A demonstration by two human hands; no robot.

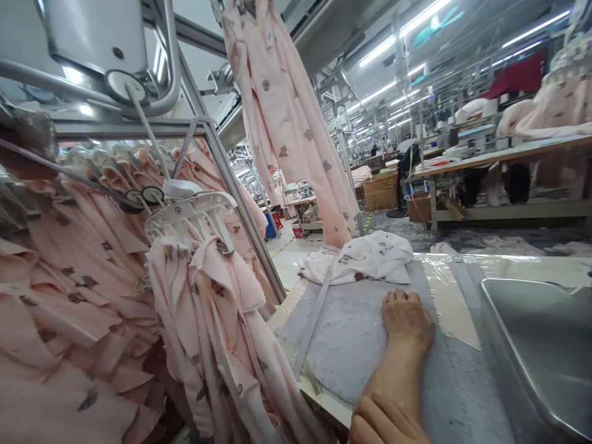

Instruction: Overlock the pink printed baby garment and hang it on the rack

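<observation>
My right hand [407, 317] rests on the grey fabric-covered tabletop [342, 333], its fingers curled in and no object visible in it. My left hand [377, 422], partly cut off at the bottom edge, is closed against my right forearm. Just beyond my right hand lies a crumpled white garment [370, 256] with dark prints. A pale flat strap [314, 320] runs across the tabletop left of my hands. Nearer on the left, pink plush garment pieces [222, 333] with dark motifs hang from a white clip hanger [189, 216].
A metal basin [536, 351] is set into the table at the right. Pink trousers [287, 123] hang overhead in front. Many pink pieces [78, 296] crowd the rail at left, beside a metal frame post [240, 209]. Sewing tables [504, 154] and cardboard boxes [382, 191] stand farther back.
</observation>
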